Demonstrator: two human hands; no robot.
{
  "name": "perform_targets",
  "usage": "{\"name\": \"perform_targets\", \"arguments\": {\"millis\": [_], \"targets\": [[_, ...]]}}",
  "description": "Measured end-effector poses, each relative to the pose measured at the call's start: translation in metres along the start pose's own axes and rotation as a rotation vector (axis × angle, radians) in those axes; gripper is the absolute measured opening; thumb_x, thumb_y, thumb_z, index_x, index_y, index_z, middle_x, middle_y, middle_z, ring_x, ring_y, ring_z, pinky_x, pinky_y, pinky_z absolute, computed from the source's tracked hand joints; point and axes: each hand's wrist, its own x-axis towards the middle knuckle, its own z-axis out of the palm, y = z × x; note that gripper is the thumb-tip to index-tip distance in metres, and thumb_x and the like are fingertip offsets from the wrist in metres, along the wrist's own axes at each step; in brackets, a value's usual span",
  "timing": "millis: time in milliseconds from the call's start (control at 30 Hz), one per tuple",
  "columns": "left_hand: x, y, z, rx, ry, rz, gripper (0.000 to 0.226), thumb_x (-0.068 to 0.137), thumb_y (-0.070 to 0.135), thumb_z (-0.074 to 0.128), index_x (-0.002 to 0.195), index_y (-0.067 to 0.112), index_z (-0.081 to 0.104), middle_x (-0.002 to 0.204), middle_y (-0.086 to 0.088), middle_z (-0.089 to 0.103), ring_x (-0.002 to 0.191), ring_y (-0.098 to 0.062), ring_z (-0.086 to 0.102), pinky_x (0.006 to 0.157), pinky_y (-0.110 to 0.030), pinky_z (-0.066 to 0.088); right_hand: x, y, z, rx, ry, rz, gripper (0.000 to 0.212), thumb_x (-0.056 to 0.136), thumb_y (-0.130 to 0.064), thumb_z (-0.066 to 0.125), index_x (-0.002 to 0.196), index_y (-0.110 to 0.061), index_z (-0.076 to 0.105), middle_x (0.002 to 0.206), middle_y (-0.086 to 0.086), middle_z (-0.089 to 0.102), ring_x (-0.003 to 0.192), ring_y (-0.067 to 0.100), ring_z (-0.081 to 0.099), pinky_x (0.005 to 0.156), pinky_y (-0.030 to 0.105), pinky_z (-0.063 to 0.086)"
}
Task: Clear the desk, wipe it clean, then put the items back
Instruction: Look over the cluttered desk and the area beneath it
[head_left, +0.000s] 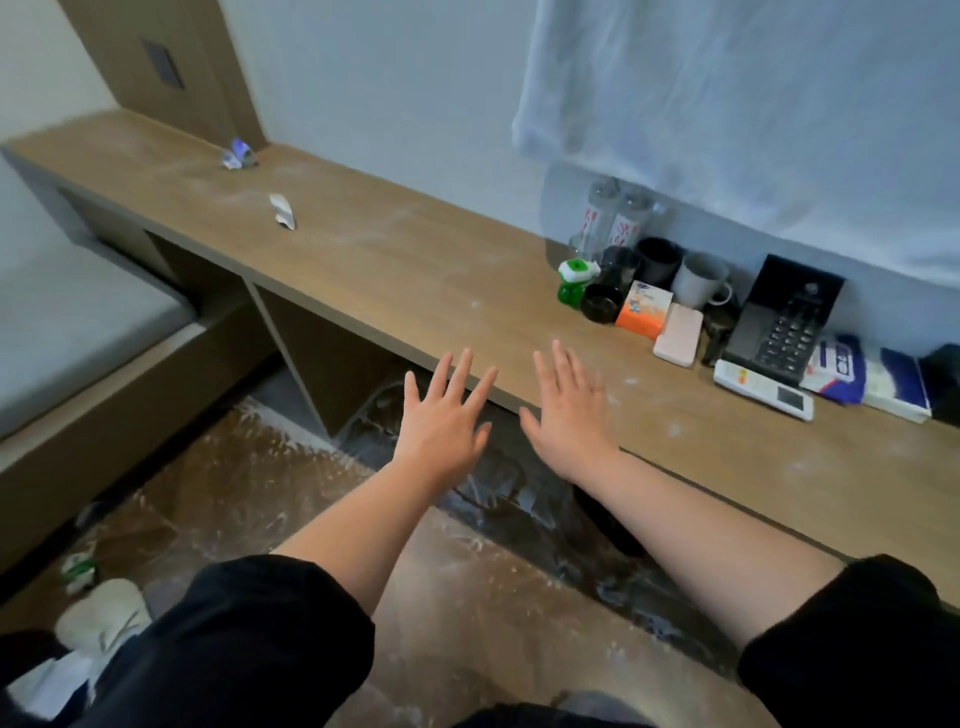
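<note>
A long wooden desk (395, 260) dusted with white powder runs along the wall. My left hand (444, 415) and my right hand (566, 405) hover at its front edge, fingers spread, holding nothing. Items cluster at the right back: two water bottles (613, 215), a green bottle (574, 280), dark cups (657, 260), a grey mug (698, 280), an orange tissue pack (644, 309), a pink case (678, 335), a black telephone (784, 322), a white remote (761, 387) and blue-white packets (862, 374). Two crumpled wrappers (283, 210) (239, 154) lie at the left.
A bed (78, 322) stands at the left. White fabric (753, 104) hangs on the wall above the items. The floor (249, 493) carries white powder, a white shoe (104, 621) and small litter. A dark bag (483, 483) sits under the desk.
</note>
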Motion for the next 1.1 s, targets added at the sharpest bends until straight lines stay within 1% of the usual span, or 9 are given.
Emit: {"name": "perform_targets", "arguments": {"millis": [133,233,333,567,667,833,933,1100], "targets": [[0.014,-0.029,-0.018,-0.02,0.023,-0.029,0.065,0.102,0.051,0.024,0.154,0.032,-0.01,0.163,-0.004,-0.018,0.149,-0.027,-0.018,0.117,-0.059,-0.001,0.028,-0.02,-0.014,-0.013,0.016,-0.003,0.074,0.097,-0.046,0.036,0.154,-0.017,0.0,0.161,0.009,-0.011,0.148,0.026,-0.008,0.119,0.051,-0.001],[0.03,-0.054,-0.031,-0.032,0.047,-0.069,0.065,0.102,0.05,0.023,0.154,0.032,-0.011,0.162,-0.004,-0.019,0.149,-0.026,-0.019,0.117,-0.058,-0.002,0.057,-0.04,-0.018,-0.014,0.014,0.015,0.075,0.097,-0.048,0.036,0.154,-0.018,-0.002,0.161,0.009,-0.012,0.148,0.026,-0.008,0.118,0.052,-0.001],[0.05,-0.086,-0.041,-0.041,0.075,-0.122,0.065,0.102,0.051,0.022,0.154,0.032,-0.012,0.162,-0.004,-0.02,0.149,-0.026,-0.019,0.117,-0.057,-0.003,0.092,-0.064,-0.019,-0.005,0.03,-0.004,0.075,0.097,-0.048,0.036,0.154,-0.017,-0.001,0.161,0.009,-0.011,0.148,0.026,-0.008,0.117,0.052,-0.001],[0.125,-0.195,-0.049,0.021,0.082,-0.176,0.065,0.102,0.051,0.021,0.154,0.032,-0.014,0.162,-0.004,-0.021,0.149,-0.025,-0.02,0.117,-0.059,0.0,0.207,-0.13,-0.007,0.101,0.075,-0.085,0.074,0.098,-0.049,0.035,0.154,-0.019,-0.005,0.16,0.006,-0.016,0.147,0.024,-0.014,0.114,0.047,-0.011],[0.156,-0.252,-0.055,0.038,0.057,-0.225,0.065,0.102,0.051,0.021,0.154,0.031,-0.014,0.162,-0.004,-0.022,0.148,-0.026,-0.021,0.117,-0.059,0.0,0.267,-0.165,-0.003,0.163,0.057,-0.097,0.074,0.098,-0.048,0.034,0.153,-0.02,-0.007,0.159,0.005,-0.018,0.147,0.024,-0.016,0.113,0.046,-0.013],[0.183,-0.331,-0.064,0.103,0.029,-0.264,0.066,0.102,0.051,0.022,0.153,0.031,-0.015,0.162,-0.004,-0.02,0.149,-0.026,-0.02,0.118,-0.058,0.0,0.34,-0.218,0.002,0.2,0.021,-0.137,0.075,0.097,-0.045,0.04,0.153,-0.019,-0.003,0.16,0.006,-0.015,0.147,0.023,-0.014,0.117,0.048,-0.009],[0.195,-0.381,-0.061,0.088,0.019,-0.333,0.066,0.102,0.05,0.023,0.154,0.031,-0.013,0.162,-0.004,-0.02,0.149,-0.025,-0.02,0.117,-0.058,0.0,0.381,-0.258,0.006,0.212,0.001,-0.205,0.074,0.097,-0.044,0.04,0.153,-0.019,-0.001,0.161,0.006,-0.013,0.148,0.023,-0.013,0.118,0.049,-0.005],[0.223,-0.449,-0.048,0.048,0.009,-0.364,0.066,0.103,0.05,0.023,0.154,0.03,-0.013,0.162,-0.004,-0.021,0.149,-0.025,-0.021,0.117,-0.058,0.001,0.433,-0.311,0.02,0.175,-0.015,-0.259,0.072,0.098,-0.045,0.039,0.154,-0.018,0.002,0.161,0.006,-0.011,0.148,0.022,-0.01,0.118,0.048,-0.003]]}}
